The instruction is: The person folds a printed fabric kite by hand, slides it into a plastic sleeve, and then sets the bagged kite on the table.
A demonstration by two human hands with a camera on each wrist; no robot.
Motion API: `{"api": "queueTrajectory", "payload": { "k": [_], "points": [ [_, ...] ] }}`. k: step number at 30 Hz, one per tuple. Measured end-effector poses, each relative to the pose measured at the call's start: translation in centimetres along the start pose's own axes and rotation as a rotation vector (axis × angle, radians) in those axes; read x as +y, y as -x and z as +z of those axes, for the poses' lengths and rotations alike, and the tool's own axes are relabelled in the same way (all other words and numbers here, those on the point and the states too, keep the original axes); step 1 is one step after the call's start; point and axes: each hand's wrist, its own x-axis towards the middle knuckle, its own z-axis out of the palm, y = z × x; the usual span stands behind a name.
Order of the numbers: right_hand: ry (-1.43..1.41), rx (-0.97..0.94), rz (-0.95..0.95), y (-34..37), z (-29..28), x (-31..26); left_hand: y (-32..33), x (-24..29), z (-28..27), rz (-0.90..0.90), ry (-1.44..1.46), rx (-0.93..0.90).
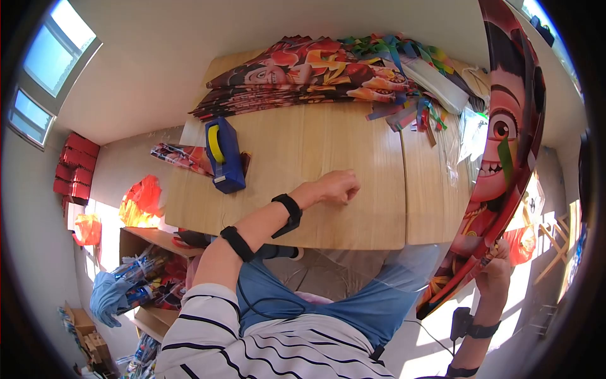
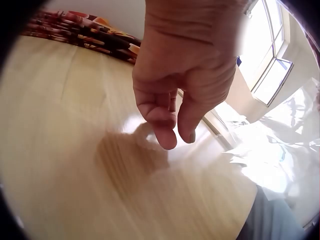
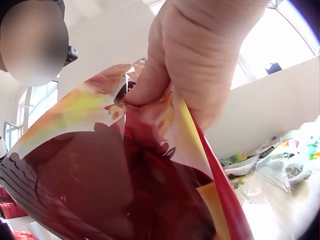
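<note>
My left hand [image 1: 338, 187] hovers over the wooden table [image 1: 303, 145], its fingers loosely bent. In the left wrist view, a gap shows between thumb and fingertips with nothing in it. Off the table's right side, my right hand [image 1: 496, 268] grips the lower edge of a long, glossy printed sheet [image 1: 499, 155] with a cartoon face on it. The sheet stands tall and curved in the head view. In the right wrist view, the thumb presses into its folded edge, and the dark red surface [image 3: 80, 175] spreads below; the other fingers are mostly hidden.
A blue tape dispenser [image 1: 232, 167] with a yellow roll stands at the table's left, beside a rolled print [image 1: 180, 156]. Along the back lie a stack of similar prints [image 1: 271, 79] and colourful ribbons [image 1: 420, 117]. Clear plastic film [image 1: 470, 136] lies at the right.
</note>
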Motion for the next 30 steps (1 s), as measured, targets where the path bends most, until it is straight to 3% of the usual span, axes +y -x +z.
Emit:
{"api": "queueTrajectory", "payload": {
  "k": [3, 6, 9, 10, 12, 15, 18, 20, 22, 23, 25, 27, 30],
  "points": [
    [0.052, -0.033, -0.052, -0.6, -2.0, -1.0, 0.8, -0.6, -0.7, -0.04, 0.071, 0.085],
    [0.054, 0.1, -0.049, -0.5, 0.4, -2.3, 1.9, 2.2, -0.9, -0.243, 0.807, -0.007],
    [0.051, -0.03, -0.048, -0.6, 1.7, -3.8, 1.4, 2.4, 0.5, -0.26, 0.904, -0.238],
    [0.082, -0.084, -0.071, -0.8, 1.7, -4.1, 1.4, 2.5, 0.8, -0.252, 0.964, -0.233],
    [0.076, 0.003, -0.122, -0.8, 3.6, -4.8, 1.8, 2.6, 1.7, -0.246, 1.087, -0.22],
    [0.12, -0.017, -0.172, -1.2, 2.4, -6.0, 2.0, 2.4, 2.8, -0.144, 0.978, -0.263],
    [0.208, -0.05, -0.228, -1.5, 1.7, -7.7, 1.4, 0.9, 1.2, -0.216, 0.743, -0.124],
    [0.33, -0.018, -0.267, -1.6, 2.7, -8.7, 0.6, -0.1, -3.1, -0.132, 0.594, 0.354],
    [0.405, -0.01, -0.211, -1.8, 5.0, -9.0, 0.5, -0.9, -9.9, -0.008, 0.14, 0.775],
    [0.419, -0.046, -0.183, -1.9, 4.9, -8.7, 0.7, -1.0, -13.5, 0.055, 0.187, 0.945],
    [0.431, -0.111, -0.114, -2.2, 6.8, -7.8, 2.5, -0.3, -19.9, 0.113, -0.106, 1.21],
    [0.432, -0.119, -0.042, -2.5, 9.8, -5.8, 3.9, -0.5, -23.3, 0.191, -0.173, 1.295],
    [0.549, -0.177, 0.068, -3.4, 13.2, -2.2, 5.5, -2.2, -24.1, 0.208, -0.161, 1.309]
  ]
}}
